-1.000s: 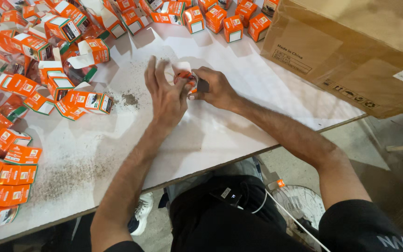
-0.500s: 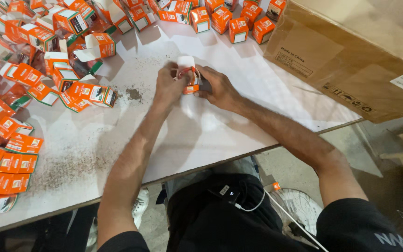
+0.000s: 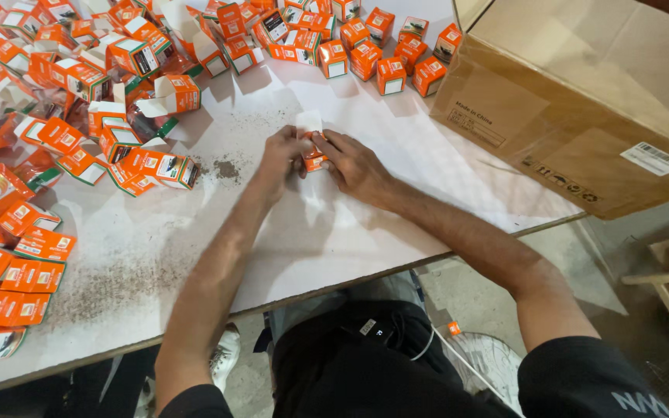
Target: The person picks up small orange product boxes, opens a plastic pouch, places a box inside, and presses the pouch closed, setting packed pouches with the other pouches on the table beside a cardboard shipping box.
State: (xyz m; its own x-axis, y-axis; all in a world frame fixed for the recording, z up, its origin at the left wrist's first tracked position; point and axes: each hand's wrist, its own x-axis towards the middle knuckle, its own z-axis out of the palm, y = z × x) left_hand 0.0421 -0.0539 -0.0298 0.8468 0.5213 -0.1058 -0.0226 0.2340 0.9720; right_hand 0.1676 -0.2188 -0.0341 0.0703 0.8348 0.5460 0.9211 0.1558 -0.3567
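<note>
Both my hands meet at the middle of the white table. My left hand and my right hand together grip one small orange and white carton, whose white top flap stands up between my fingers. The carton rests low, at or just above the tabletop. Most of its body is covered by my fingers.
Folded orange cartons stand in rows at the back. A loose heap of open and flat cartons fills the left side. A large brown cardboard box sits at the right. Dark specks lie left of my hands.
My left fingers, spread wide a second ago, have closed onto the carton. Both hands now pinch it together, held lower over the table.
</note>
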